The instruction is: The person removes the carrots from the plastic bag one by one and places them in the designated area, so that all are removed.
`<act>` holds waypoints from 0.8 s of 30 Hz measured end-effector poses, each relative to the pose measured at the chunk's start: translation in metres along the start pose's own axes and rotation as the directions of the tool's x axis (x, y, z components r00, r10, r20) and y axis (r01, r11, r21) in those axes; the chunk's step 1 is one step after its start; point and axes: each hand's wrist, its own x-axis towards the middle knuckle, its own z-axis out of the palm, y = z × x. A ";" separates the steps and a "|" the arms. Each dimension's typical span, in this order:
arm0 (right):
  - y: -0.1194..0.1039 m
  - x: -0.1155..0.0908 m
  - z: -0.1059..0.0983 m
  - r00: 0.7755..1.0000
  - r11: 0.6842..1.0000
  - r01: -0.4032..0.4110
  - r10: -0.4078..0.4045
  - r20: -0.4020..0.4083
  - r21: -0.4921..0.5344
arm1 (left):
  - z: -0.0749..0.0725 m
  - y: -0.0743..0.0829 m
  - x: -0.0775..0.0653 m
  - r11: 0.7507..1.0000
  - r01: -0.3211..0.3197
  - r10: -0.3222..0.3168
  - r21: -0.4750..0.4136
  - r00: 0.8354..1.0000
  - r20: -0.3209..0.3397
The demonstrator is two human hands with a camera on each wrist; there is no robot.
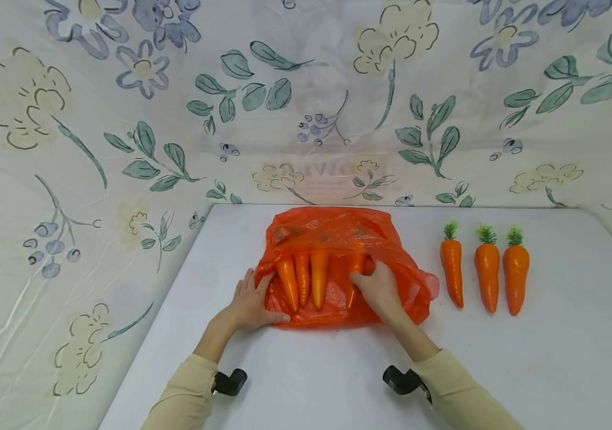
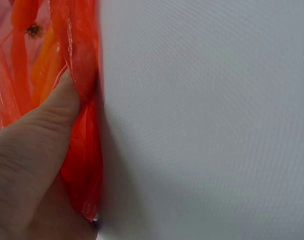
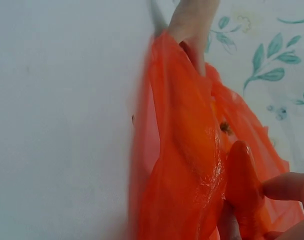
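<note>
A red translucent plastic bag (image 1: 338, 224) lies on the white table, its mouth turned toward me. Inside, three carrots (image 1: 319, 280) lie side by side at the left, tips toward me. At the bag's left edge, my left hand (image 1: 246, 306) holds the mouth, thumb inside the rim; its other fingers are partly hidden. My right hand (image 1: 382, 291) reaches into the mouth and grips another carrot (image 3: 244, 182) between thumb and fingers, apart from those three. That carrot's top end is under the red plastic in the head view.
To the right of the bag, three carrots with green tops (image 1: 486, 278) lie in a row on the white table (image 1: 306, 382). Floral cloth (image 1: 327, 119) hangs behind the table and on its left. A black device (image 1: 230, 382) sits at each wrist.
</note>
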 end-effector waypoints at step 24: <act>0.004 -0.023 0.004 0.998 0.998 0.014 -0.018 0.063 0.061 | -0.001 0.002 -0.002 1.000 0.005 -0.004 -0.020 1.000 0.009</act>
